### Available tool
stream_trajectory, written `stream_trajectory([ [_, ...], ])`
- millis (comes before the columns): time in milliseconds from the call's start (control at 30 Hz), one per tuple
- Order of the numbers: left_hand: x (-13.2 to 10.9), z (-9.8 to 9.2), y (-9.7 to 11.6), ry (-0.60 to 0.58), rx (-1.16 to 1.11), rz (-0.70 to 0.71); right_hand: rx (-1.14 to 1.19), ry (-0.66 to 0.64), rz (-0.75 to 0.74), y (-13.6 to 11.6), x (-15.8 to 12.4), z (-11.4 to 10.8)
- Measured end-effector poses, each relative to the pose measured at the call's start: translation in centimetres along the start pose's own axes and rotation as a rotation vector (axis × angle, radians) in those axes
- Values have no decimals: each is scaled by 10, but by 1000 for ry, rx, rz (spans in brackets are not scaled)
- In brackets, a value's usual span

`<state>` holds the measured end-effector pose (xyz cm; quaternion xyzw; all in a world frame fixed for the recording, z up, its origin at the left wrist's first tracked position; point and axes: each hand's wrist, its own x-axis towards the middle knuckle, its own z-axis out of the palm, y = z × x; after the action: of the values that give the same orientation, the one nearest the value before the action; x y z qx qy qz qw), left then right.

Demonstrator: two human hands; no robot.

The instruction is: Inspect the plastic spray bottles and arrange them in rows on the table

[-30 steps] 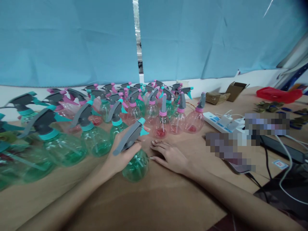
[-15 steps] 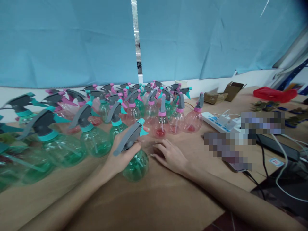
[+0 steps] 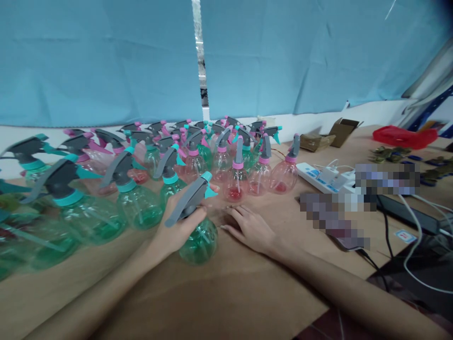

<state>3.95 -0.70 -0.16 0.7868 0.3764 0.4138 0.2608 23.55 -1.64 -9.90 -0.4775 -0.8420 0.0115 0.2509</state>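
My left hand (image 3: pixel 180 222) is wrapped round the neck of a green spray bottle (image 3: pixel 199 243) with a grey and turquoise trigger head. The bottle stands upright on the wooden table (image 3: pixel 212 302). To its right, my right hand (image 3: pixel 249 226) rests palm down on the tabletop, fingers loosely curved and apart, holding nothing. Just beyond that hand stands a pink spray bottle (image 3: pixel 235 186), one of several pink ones. Left of my left hand are more green spray bottles, the closest being a clear green one (image 3: pixel 139 210). Parts of the held bottle's neck are hidden by my fingers.
A white power strip (image 3: pixel 314 178) with plugs and cables lies at the right. Near it are a phone-like device (image 3: pixel 406 215) and blurred-out items. Further back stand an open cardboard box (image 3: pixel 343 133) and a red plastic bag (image 3: pixel 403 137). A blue cloth (image 3: pixel 116 61) hangs behind.
The view has shifted very slightly. My left hand keeps its hold on the green spray bottle, and my right hand stays on the table.
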Motion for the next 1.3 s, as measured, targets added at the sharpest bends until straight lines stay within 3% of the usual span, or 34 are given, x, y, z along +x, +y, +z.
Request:
stream_trajectory([
  [1300, -1, 0, -4, -4, 18, -42, 19, 19, -8, 1, -1, 2],
])
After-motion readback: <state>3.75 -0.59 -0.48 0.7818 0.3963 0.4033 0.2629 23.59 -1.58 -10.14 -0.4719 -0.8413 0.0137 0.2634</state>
